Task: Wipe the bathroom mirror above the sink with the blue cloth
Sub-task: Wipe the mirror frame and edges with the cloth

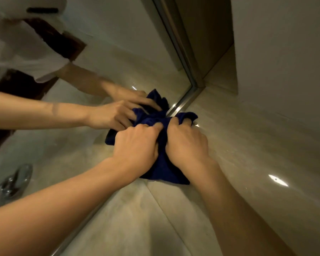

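the soft, crumpled dark blue cloth (163, 169) lies bunched against the glossy framed mirror (118, 43) near its bottom corner; left hand (137, 148) and right hand (187, 143) grip it, fingers curled into folds.

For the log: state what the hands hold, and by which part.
Both hands grip the blue cloth: the left hand and right hand bunch its middle, side by side, beside the mirror frame.
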`<action>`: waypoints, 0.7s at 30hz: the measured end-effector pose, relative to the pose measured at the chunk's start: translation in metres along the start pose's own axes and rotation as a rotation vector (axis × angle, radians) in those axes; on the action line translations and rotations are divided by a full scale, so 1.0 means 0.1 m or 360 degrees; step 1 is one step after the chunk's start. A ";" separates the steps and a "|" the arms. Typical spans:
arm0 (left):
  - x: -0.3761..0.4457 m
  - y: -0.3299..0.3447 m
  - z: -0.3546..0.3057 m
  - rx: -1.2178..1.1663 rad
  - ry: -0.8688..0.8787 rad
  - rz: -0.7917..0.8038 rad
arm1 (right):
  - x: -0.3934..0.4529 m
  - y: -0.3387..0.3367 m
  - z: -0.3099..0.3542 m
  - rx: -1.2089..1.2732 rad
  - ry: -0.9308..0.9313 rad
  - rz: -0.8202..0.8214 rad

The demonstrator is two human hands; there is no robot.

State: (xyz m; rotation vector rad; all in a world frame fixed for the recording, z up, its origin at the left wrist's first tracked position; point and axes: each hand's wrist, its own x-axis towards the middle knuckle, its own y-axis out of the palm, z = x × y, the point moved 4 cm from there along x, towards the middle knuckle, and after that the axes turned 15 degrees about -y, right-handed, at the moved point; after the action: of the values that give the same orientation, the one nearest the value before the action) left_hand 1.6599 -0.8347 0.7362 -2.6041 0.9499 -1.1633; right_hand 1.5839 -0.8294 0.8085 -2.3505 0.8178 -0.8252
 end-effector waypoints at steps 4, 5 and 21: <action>0.07 -0.21 -0.18 -0.0127 0.0005 -0.0044 | -0.08 -0.24 -0.17 -0.0096 0.0100 -0.0279; 0.12 -0.28 -0.28 -0.0162 0.0019 -0.0094 | -0.09 -0.32 -0.25 -0.0129 0.0140 -0.0357; 0.58 -0.18 -0.61 0.0172 0.0230 -0.0275 | 0.43 -0.35 -0.50 -0.0109 0.0373 -0.0570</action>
State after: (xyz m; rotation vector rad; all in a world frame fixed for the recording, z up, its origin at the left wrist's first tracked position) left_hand 1.6541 -0.8476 0.8210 -2.5863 0.6738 -1.4189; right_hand 1.5902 -0.8472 0.8806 -2.5334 0.5239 -1.2573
